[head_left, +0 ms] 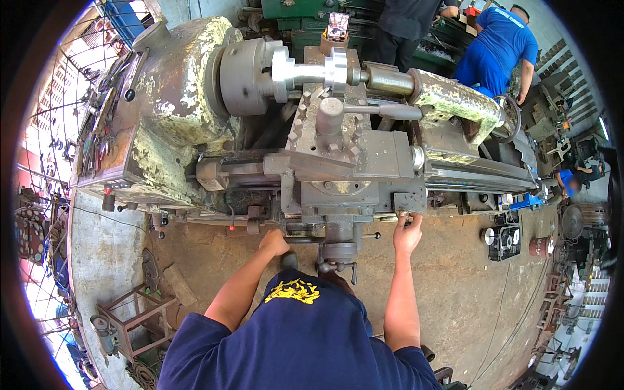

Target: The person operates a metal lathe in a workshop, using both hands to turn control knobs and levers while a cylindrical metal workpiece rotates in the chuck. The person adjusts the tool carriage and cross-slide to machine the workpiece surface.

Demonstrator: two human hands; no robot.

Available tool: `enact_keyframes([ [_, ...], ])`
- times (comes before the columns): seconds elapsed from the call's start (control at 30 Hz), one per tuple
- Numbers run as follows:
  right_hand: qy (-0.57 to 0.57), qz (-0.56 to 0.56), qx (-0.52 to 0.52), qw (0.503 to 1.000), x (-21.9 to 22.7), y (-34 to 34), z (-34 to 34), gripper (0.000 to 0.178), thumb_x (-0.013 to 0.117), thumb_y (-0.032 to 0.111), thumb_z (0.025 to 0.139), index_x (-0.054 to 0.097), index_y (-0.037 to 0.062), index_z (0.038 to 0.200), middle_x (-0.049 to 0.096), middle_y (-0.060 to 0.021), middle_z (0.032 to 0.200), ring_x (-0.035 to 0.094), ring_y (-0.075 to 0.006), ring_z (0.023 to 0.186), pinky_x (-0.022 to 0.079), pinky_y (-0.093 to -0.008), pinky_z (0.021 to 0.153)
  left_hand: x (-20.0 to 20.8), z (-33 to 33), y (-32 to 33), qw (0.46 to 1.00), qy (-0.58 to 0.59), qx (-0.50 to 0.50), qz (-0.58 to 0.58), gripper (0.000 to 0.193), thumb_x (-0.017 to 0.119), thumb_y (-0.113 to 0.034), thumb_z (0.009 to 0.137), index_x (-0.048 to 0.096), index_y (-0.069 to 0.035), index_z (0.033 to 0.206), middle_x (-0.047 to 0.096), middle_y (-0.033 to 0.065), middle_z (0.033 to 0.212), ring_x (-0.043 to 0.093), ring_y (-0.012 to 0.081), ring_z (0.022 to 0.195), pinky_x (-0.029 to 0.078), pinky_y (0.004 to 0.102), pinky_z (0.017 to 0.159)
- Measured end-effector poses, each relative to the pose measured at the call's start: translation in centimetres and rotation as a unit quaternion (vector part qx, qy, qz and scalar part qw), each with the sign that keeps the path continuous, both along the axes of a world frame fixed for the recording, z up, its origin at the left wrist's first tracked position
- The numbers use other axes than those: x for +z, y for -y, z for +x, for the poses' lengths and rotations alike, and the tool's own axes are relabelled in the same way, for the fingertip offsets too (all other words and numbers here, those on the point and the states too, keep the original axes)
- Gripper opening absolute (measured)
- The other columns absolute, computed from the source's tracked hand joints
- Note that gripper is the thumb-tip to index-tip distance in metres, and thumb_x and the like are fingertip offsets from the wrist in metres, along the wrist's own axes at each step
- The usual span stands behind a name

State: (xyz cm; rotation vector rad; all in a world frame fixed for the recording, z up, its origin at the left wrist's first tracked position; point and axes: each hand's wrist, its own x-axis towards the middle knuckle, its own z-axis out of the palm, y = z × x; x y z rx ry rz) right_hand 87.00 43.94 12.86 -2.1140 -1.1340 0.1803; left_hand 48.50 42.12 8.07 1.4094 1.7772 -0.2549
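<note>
My left hand [274,242] is closed in a fist around the left end of a horizontal crank handle [305,240] on the front of a lathe. At the right front corner of the carriage, my right hand [407,235] has its fingers pinched at the edge of a small dark plate [408,201]; what they grip is hidden. Beyond the hands, a shiny stepped metal shaft [309,73] sits between the chuck [244,77] and the tailstock [448,97]. The tool post [330,117], with its long clamp lever [390,112], stands in front of the shaft.
Loose hand tools lie on the headstock's left ledge [97,146]. A phone [337,27] stands behind the tool post. Two people work at the back right, one in a blue shirt [510,36]. A metal stand [136,318] is at the left, a black case [504,242] on the floor at right.
</note>
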Motion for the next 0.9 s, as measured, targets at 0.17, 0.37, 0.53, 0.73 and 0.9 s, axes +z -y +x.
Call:
enact_keyframes([
  [0.17, 0.001, -0.002, -0.001, 1.0, -0.3, 0.0, 0.1, 0.027, 0.07, 0.026, 0.09, 0.055, 0.0097, 0.105, 0.062, -0.0177, 0.065, 0.064, -0.0429, 0.066, 0.048, -0.0514, 0.062, -0.1, 0.1, 0.0, 1.0, 0.001, -0.005, 0.002, 0.049, 0.066, -0.018, 0.075, 0.068, -0.001, 0.121, 0.062, 0.0259, 0.127, 0.056, 0.0374, 0.124, 0.045, 0.0402, 0.107],
  [0.37, 0.007, 0.005, 0.0, 1.0, -0.1, 0.0, 0.1, 0.026, 0.07, 0.026, 0.09, 0.056, 0.0091, 0.104, 0.061, -0.0174, 0.063, 0.064, -0.0421, 0.065, 0.048, -0.0508, 0.062, -1.0, 0.0, 0.0, 1.0, -0.002, -0.015, -0.001, 0.049, 0.066, -0.018, 0.075, 0.068, -0.001, 0.121, 0.062, 0.0257, 0.127, 0.057, 0.0373, 0.123, 0.046, 0.0401, 0.106],
  [0.53, 0.001, 0.008, 0.003, 1.0, -0.1, 0.1, 0.1, 0.026, 0.07, 0.025, 0.09, 0.056, 0.009, 0.103, 0.062, -0.018, 0.064, 0.064, -0.0419, 0.065, 0.047, -0.0507, 0.061, -1.1, 0.1, 0.1, 1.0, -0.01, -0.009, 0.01, 0.05, 0.067, -0.019, 0.075, 0.068, 0.0, 0.121, 0.062, 0.0259, 0.127, 0.058, 0.0373, 0.122, 0.046, 0.0399, 0.105],
  [0.73, 0.01, 0.023, 0.005, 1.0, -0.4, 0.0, 0.1, 0.026, 0.071, 0.024, 0.089, 0.056, 0.009, 0.103, 0.061, -0.0176, 0.062, 0.063, -0.0424, 0.065, 0.047, -0.0512, 0.062, -0.5, 0.4, 0.1, 1.0, -0.01, 0.005, -0.004, 0.046, 0.067, -0.017, 0.076, 0.069, -0.002, 0.119, 0.063, 0.0252, 0.126, 0.058, 0.0368, 0.122, 0.047, 0.0403, 0.104],
  [0.9, 0.005, 0.004, 0.009, 1.0, -0.3, 0.1, 0.3, 0.027, 0.071, 0.025, 0.089, 0.055, 0.0088, 0.104, 0.06, -0.0175, 0.062, 0.063, -0.0432, 0.067, 0.047, -0.0518, 0.064, -1.2, 0.5, 0.5, 0.999, -0.022, 0.014, 0.042, 0.041, 0.066, -0.015, 0.074, 0.072, -0.001, 0.112, 0.065, 0.0262, 0.119, 0.062, 0.038, 0.115, 0.05, 0.042, 0.1],
])
